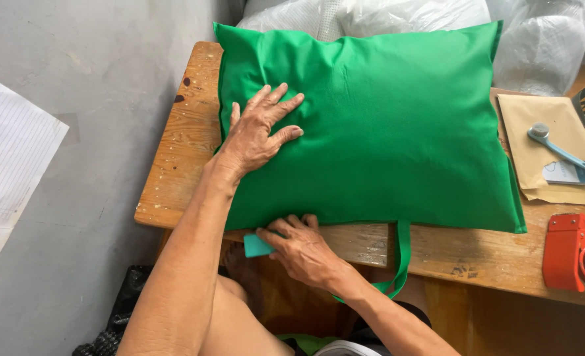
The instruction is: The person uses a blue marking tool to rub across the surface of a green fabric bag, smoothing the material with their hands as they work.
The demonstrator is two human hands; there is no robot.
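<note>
Your left hand (256,132) lies flat and spread, palm down, on the left part of the green cushion (385,125), holding nothing, only pressing the fabric. Your right hand (302,247) sits at the cushion's near edge with its fingers curled down against the seam; a small teal piece (256,246) shows just beside the thumb, touching the hand, though you cannot tell from here whether it is gripped or merely lying under the fingers.

The cushion rests across the wooden desk (180,158), covering most of its top, with its near edge along the front of the desk. It looks already filled: plump, rounded at the corners, the cloth drawn smooth with only faint creases near your left hand. The work appears to be at the near edge, where a green strap (403,254) of the same matte woven cloth hangs down off the desk; that edge seems to be the part not yet finished.

The desk is bare, worn wood with dark spots. To the right lie a brown paper envelope (536,115) with a light-blue handled tool (556,146) on it, and an orange tape dispenser (573,254) of hard plastic. Crinkled clear plastic bags (536,46) sit behind the cushion.
</note>
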